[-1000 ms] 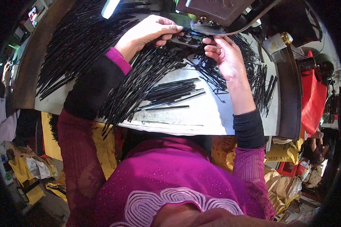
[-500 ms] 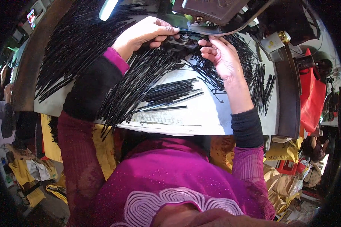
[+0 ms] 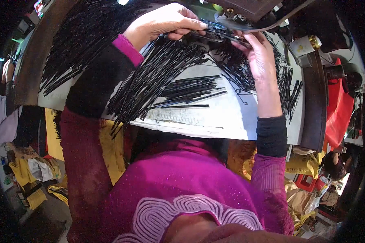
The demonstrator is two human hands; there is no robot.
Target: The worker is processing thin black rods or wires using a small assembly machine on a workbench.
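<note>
My left hand (image 3: 170, 23) pinches the end of a thin black rod (image 3: 220, 28) between thumb and fingers at the far side of the table, beneath a brown machine head (image 3: 253, 7). To its right, my right hand (image 3: 260, 52) has its fingers closed on the other end of the black rods there. How many rods lie between the hands is too cluttered to tell. Just below the left hand spreads a thick heap of thin black rods (image 3: 150, 77). A smaller bundle of black rods (image 3: 192, 88) rests in the middle of the white tabletop (image 3: 235, 121).
Tangled rods with bent ends (image 3: 247, 73) lie below the right hand. Another large heap of rods (image 3: 77, 44) covers the far left. A curved cable (image 3: 278, 24) hangs by the machine. At right stand a white can (image 3: 302, 45) and a red bag (image 3: 340, 109); yellow sacks (image 3: 306, 164) lie below.
The view has shifted slightly. Both hands have moved up and right in the picture, still at the machine. The right hand's fingers now wrap further round the black rods.
</note>
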